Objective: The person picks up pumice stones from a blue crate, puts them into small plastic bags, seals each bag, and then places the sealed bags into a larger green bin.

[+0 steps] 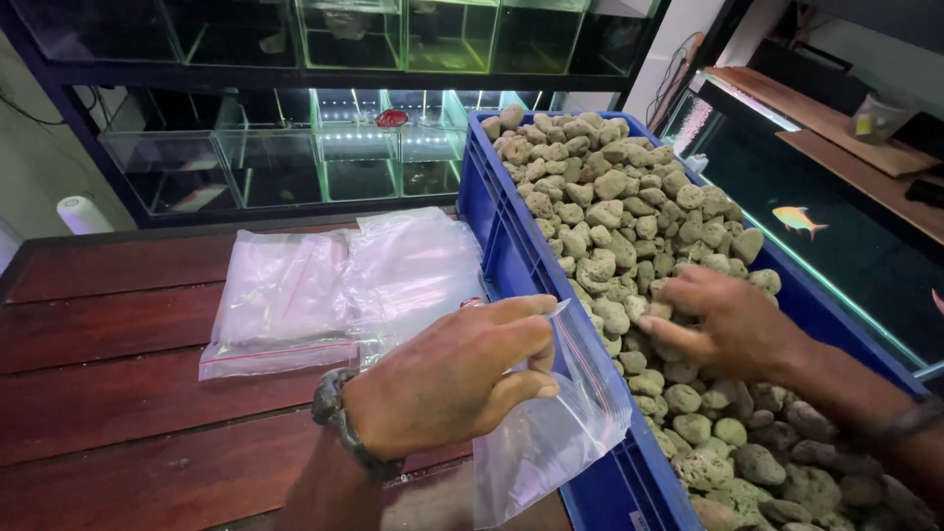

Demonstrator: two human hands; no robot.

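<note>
My left hand (452,379) pinches the mouth of a clear zip bag (551,433) and holds it against the near edge of a blue plastic crate (501,251). The bag hangs down outside the crate wall. The crate is heaped with grey-green porous stones (610,187). My right hand (723,320) rests palm down on the stones, fingers curled around a few of them. A dark watch sits on my left wrist.
A stack of clear zip bags (334,290) lies on the dark red wooden table (108,393). Glass aquarium tanks (344,147) fill the shelves behind. At the right stands a tank with an orange fish (798,220).
</note>
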